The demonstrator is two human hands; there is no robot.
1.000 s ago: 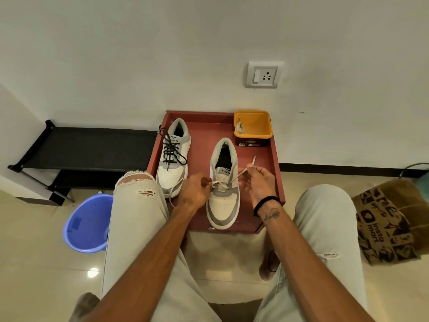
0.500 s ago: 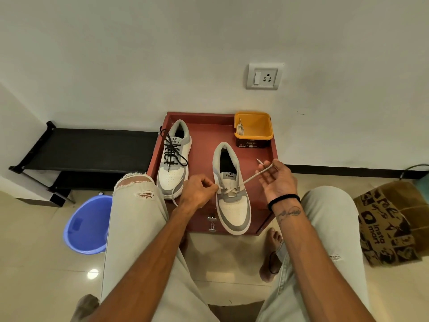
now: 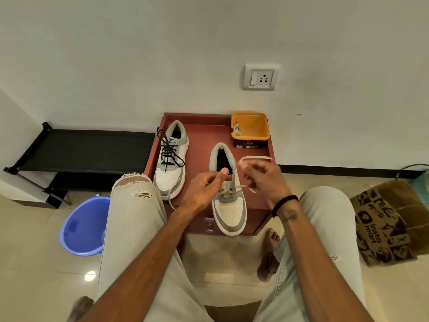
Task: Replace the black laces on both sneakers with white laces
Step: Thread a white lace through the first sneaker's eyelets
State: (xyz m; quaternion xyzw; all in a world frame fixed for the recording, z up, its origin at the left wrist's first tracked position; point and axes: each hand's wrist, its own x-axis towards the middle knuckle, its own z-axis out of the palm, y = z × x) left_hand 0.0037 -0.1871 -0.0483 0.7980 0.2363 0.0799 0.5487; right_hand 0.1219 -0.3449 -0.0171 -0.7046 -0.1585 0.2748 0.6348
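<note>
Between the two hands, sitting toe-toward-the-body on the red worktop [image 3: 202,133]: the near sneaker [image 3: 228,205], lower eyelets already carrying the white lace [image 3: 234,188]. Left hand [image 3: 204,189] hovering over the tongue, fingers [image 3: 224,170] curled and apparently pinching one lace end, though the pinch itself too blurred to confirm. Right hand [image 3: 262,180] lifting the other run of lace, fingers looped round it, the free end arcing just beyond the fingertips.

Handling like soft, flat, near-weightless cord: no stiffness for pushing, so probably needing a pinch right at the hard tip for feeding through an eyelet, with the slack held taut by the other hand. Likely twisting if allowed to roll between the fingers. Sneaker light enough to slide on the worktop under a hard pull, so bracing at the tongue or side worth doing.

Beyond the left fingers and to their left: the second sneaker [image 3: 171,159], black lace [image 3: 168,151] still threaded. Beyond the right fingers: orange tub [image 3: 251,126] holding what looks like another white lace [image 3: 237,129].
</note>
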